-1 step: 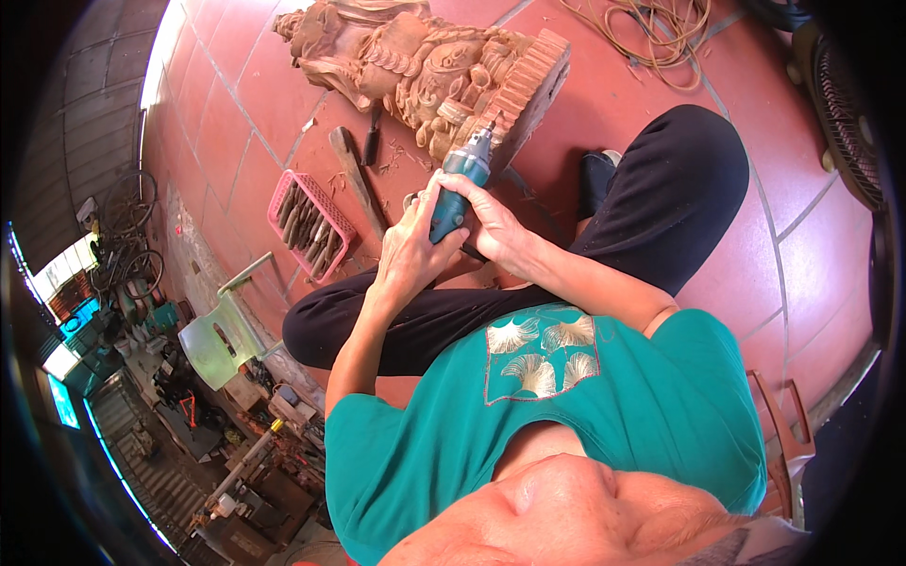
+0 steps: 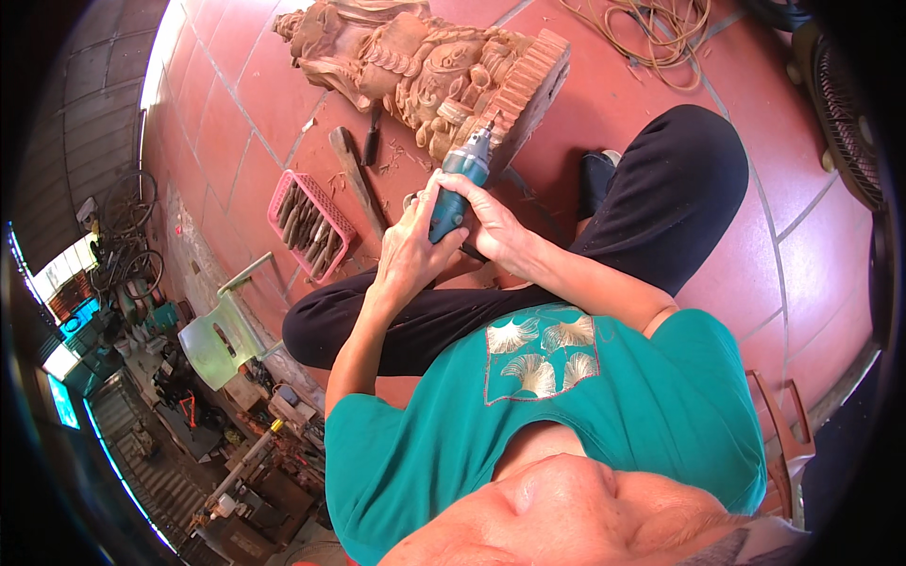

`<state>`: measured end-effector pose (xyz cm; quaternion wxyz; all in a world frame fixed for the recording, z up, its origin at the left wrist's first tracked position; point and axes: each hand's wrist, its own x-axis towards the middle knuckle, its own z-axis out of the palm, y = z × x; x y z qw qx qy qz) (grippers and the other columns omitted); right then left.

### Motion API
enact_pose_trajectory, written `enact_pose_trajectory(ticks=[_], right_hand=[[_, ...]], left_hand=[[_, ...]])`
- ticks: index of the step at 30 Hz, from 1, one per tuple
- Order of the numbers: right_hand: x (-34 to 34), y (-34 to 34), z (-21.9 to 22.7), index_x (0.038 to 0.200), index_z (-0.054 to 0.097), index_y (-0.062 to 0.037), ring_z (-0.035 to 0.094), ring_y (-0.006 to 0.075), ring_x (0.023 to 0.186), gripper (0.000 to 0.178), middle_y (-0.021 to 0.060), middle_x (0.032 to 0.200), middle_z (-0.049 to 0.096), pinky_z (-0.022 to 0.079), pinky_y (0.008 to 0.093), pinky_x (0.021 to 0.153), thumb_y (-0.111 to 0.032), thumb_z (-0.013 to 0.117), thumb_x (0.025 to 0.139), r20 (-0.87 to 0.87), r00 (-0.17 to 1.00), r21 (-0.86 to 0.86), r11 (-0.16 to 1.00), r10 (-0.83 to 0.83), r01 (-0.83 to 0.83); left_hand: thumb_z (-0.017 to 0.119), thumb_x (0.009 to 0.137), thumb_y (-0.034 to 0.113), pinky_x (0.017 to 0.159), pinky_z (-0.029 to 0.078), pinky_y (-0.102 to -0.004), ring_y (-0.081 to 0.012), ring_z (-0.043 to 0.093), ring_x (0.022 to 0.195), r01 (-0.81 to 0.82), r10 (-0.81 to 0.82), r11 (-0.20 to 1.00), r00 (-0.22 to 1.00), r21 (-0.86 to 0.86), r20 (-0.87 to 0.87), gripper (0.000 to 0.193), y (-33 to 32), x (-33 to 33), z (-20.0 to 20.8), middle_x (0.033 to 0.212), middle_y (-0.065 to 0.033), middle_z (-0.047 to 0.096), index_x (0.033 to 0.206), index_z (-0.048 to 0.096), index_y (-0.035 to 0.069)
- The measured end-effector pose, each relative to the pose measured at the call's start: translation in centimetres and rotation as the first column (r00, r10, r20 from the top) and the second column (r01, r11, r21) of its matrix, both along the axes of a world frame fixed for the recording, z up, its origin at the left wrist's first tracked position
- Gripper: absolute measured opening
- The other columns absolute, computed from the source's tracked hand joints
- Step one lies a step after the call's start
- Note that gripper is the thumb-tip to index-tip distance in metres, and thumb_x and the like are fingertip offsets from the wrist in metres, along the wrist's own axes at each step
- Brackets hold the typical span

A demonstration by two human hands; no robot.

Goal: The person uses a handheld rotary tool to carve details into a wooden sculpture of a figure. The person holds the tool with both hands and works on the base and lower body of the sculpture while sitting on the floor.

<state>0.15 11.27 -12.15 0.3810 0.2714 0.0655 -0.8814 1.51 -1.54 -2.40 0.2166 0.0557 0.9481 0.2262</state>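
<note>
Both hands meet at the centre, gripping a teal, cylindrical power tool with a silver metal nose (image 2: 451, 209). The left hand (image 2: 411, 251) wraps its near left side, fingers curled, thumb laid across the casing; its forearm climbs steeply away from the body, elbow bent. Across from it, the right hand (image 2: 491, 224) closes around the right side, thumb reaching left over the tool's neck, its other fingers mostly hidden; that forearm slants in low from the right. The tool points far and slightly right, its tip right at the ridged base of a brown, carved wooden figure (image 2: 415, 71) lying on its side; whether they touch, I cannot tell. Off to the left sits a pink, rectangular plastic basket (image 2: 327, 202) of slender wooden-handled tools (image 2: 307, 226).
</note>
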Motion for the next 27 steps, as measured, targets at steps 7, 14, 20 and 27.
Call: enact_pose_trajectory(ticks=[7, 14, 20, 27], right_hand=[[-0.9, -0.3, 0.0, 0.112, 0.065, -0.0093, 0.068, 0.0191, 0.099, 0.031, 0.0059, 0.105, 0.070, 0.056, 0.0390, 0.092, -0.020, 0.080, 0.087, 0.032, 0.999, 0.047, 0.999, -0.027, 0.026], [-1.3, -0.4, -0.2, 0.112, 0.065, -0.0097, 0.067, 0.0184, 0.097, 0.032, 0.0046, 0.103, 0.069, 0.057, 0.0386, 0.089, -0.019, 0.081, 0.086, 0.042, 0.999, 0.047, 0.999, -0.025, 0.023], [-0.9, 0.2, 0.4, 0.112, 0.064, -0.0141, 0.064, 0.0153, 0.096, 0.035, 0.0005, 0.102, 0.067, 0.054, 0.0374, 0.086, -0.028, 0.082, 0.086, 0.017, 0.999, 0.047, 0.998, -0.032, 0.031], [-0.1, 0.6, 0.1, 0.112, 0.065, -0.0171, 0.063, 0.0123, 0.093, 0.035, -0.0028, 0.100, 0.065, 0.052, 0.0350, 0.083, -0.033, 0.081, 0.086, 0.001, 0.999, 0.039, 0.998, -0.049, 0.049]], left_hand=[[0.079, 0.084, 0.027, 0.095, 0.054, -0.0414, -0.0395, 0.065, 0.117, -0.031, 0.032, 0.999, 0.999, 0.019, -0.027, 0.084, 0.1, -0.4, 0.1, 0.140, -0.0264, 0.057, 0.151, 0.038, -0.003], [0.076, 0.085, 0.029, 0.083, 0.056, -0.0479, -0.0436, 0.066, 0.104, 0.043, -0.037, 0.998, 0.992, 0.048, -0.120, 0.083, -0.3, -0.4, -0.7, 0.127, -0.0251, 0.059, 0.151, 0.035, -0.001], [0.079, 0.085, 0.027, 0.095, 0.053, -0.0421, -0.0398, 0.064, 0.118, 0.027, -0.026, 0.999, 0.998, 0.023, -0.053, 0.082, 0.3, -0.8, 0.0, 0.138, -0.0261, 0.058, 0.151, 0.038, -0.003], [0.080, 0.085, 0.028, 0.096, 0.053, -0.0432, -0.0410, 0.064, 0.117, 0.050, -0.050, 0.998, 0.999, 0.027, 0.009, 0.083, 0.3, -0.7, 0.1, 0.138, -0.0259, 0.058, 0.150, 0.039, -0.001]])
